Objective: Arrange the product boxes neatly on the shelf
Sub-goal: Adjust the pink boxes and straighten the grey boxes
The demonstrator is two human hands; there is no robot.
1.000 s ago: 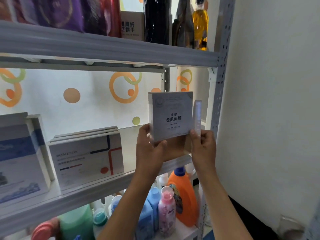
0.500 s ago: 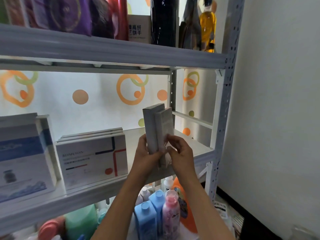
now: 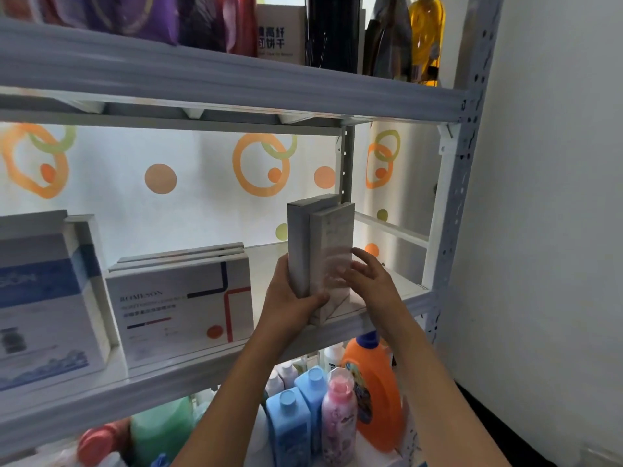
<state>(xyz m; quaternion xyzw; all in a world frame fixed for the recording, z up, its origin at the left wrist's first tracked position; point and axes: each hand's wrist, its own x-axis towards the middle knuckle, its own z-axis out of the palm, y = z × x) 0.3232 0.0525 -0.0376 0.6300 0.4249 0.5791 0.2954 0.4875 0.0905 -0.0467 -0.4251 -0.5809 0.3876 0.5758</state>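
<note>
At centre frame, two slim grey-white boxes stand upright, side by side, on the front edge of the middle shelf. The left hand wraps their lower left side, thumb curled across the front. The right hand lies flat, fingers straight, against the right face. Best to press both faces flush, square the bottoms on the shelf, then slide them back towards the ROMESON boxes at centre left.

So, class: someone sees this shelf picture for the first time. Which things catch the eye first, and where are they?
First the two grey boxes standing upright on the middle shelf, the left hand gripping them and the right hand flat against their side. Next the orange bottle on the shelf below, then the orange rings on the back wall.
</note>
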